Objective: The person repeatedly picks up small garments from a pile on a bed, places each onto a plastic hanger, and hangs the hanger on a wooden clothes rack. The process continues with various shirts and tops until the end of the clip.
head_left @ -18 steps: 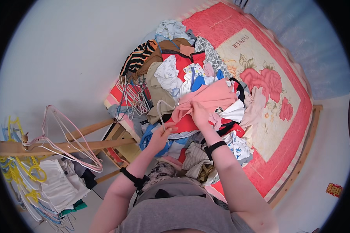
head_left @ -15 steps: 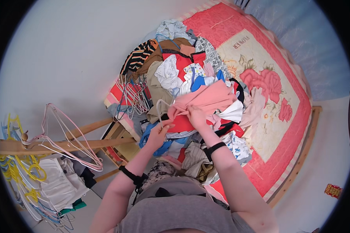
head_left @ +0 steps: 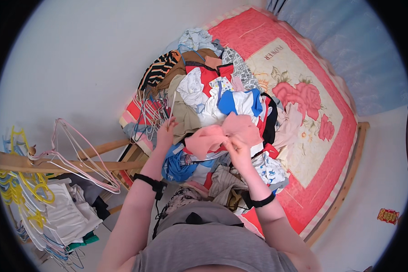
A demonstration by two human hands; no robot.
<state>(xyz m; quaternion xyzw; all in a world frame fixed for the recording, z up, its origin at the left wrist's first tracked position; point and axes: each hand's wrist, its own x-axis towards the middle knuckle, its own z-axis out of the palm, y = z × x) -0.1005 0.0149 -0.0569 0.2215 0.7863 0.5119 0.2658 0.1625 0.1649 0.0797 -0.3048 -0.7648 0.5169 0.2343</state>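
My right hand [head_left: 238,154] pinches a salmon-pink garment [head_left: 207,141], which bunches at the fingers and spreads to both sides above the clothes. To its left, my left hand [head_left: 166,131] is closed on a thin white hanger [head_left: 172,105], seen nearly edge-on over a khaki garment [head_left: 184,119]. Hanger and pink garment are apart. Beyond my right hand lies a white and blue garment [head_left: 245,103]. A bright blue garment [head_left: 178,167] rests below my left hand.
A large clothes pile covers the near left of a bed with a red floral cover [head_left: 299,190]. White hangers [head_left: 150,113] lie at the pile's left edge. A wooden rack [head_left: 72,164] at left carries pink and white hangers, yellow hangers [head_left: 38,190] and white clothes [head_left: 70,211].
My left hand has moved away from the pink garment, up and left, with the hanger. My right hand has drawn the garment slightly nearer; its shape has changed, uncovering the white and blue garment.
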